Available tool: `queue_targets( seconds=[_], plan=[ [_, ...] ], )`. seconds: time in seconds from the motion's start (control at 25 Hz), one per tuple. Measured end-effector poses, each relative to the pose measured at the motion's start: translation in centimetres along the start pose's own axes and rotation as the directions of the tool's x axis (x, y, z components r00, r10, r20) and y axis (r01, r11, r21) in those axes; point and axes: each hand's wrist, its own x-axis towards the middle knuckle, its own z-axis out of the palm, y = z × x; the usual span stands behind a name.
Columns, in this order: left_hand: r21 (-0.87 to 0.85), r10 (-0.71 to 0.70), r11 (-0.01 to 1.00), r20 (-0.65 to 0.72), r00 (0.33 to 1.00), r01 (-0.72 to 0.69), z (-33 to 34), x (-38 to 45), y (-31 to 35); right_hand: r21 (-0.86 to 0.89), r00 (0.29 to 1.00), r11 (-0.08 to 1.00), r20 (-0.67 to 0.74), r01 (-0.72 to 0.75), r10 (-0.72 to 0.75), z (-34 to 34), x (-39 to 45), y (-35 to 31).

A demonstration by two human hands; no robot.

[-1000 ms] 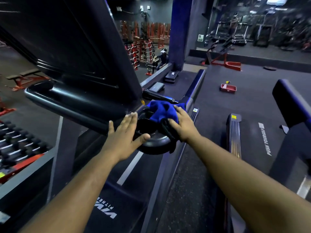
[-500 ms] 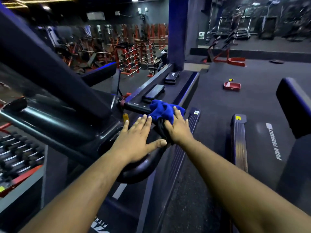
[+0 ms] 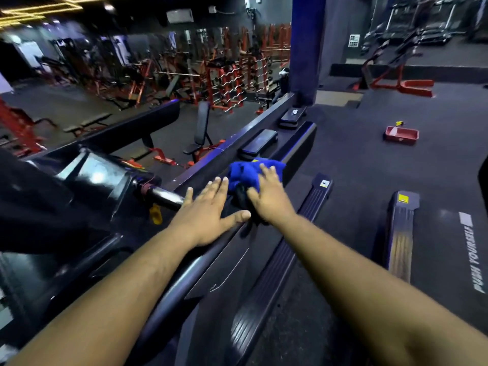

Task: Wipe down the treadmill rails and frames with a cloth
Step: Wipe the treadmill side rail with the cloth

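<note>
The blue cloth [image 3: 253, 172] is pressed onto the black rail [image 3: 184, 276] by the right hand [image 3: 269, 199], its fingers laid nearly straight over the fabric; the left hand [image 3: 208, 217] is laid flat on the rail just beside it, fingers straight and spread; a red tray [image 3: 401, 135] is seen on the floor well apart

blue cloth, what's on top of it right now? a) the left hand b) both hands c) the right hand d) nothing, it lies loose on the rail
c: the right hand lies over the blue cloth with fingers spread on it, while the left hand lies flat on the rail beside it.
</note>
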Motion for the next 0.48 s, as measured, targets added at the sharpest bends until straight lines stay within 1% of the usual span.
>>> queue_targets(
  seconds=[0.08,0.16,0.2,0.24,0.28,0.36,0.4,0.44,0.48],
  plan=[
    [-0.07,-0.019,0.997,0.0,1.0,0.019,0.4,2.1,0.7,0.08,0.989,0.986,0.003,0.149,-0.149,0.9,-2.9,0.1],
    [-0.12,-0.019,0.993,-0.012,1.0,0.018,0.5,4.1,1.6,0.061,0.973,0.972,0.03,0.225,-0.228,0.5,-4.6,1.8],
    [-0.127,-0.013,0.992,-0.011,1.0,0.011,0.4,5.1,2.0,0.021,0.973,0.974,0.028,0.227,-0.228,-0.1,-3.7,2.8],
    [-0.133,-0.013,0.991,-0.006,1.0,0.012,0.2,6.1,2.4,-0.01,0.983,0.984,0.035,0.179,-0.179,-0.7,-2.0,3.6],
    [-0.141,-0.019,0.99,0.002,1.0,0.019,0.0,7.0,2.7,-0.007,0.995,0.996,0.042,0.092,-0.091,-1.4,0.1,4.2],
    [-0.131,-0.026,0.991,0.016,1.0,0.028,-0.3,8.6,3.0,0.084,0.997,0.993,0.014,-0.082,0.081,-2.2,3.6,5.0],
    [-0.119,-0.019,0.993,0.02,1.0,0.022,-0.2,9.3,2.9,0.151,0.992,0.981,-0.01,-0.123,0.126,-1.9,4.1,4.9],
    [-0.119,0.0,0.993,0.021,1.0,0.003,-0.1,10.1,2.6,0.23,0.989,0.965,-0.04,-0.127,0.139,-1.3,3.6,4.5],
    [-0.138,0.032,0.99,0.01,0.999,-0.03,0.1,10.9,2.3,0.326,0.99,0.942,-0.082,-0.082,0.114,-0.2,2.3,3.9]
  ],
)
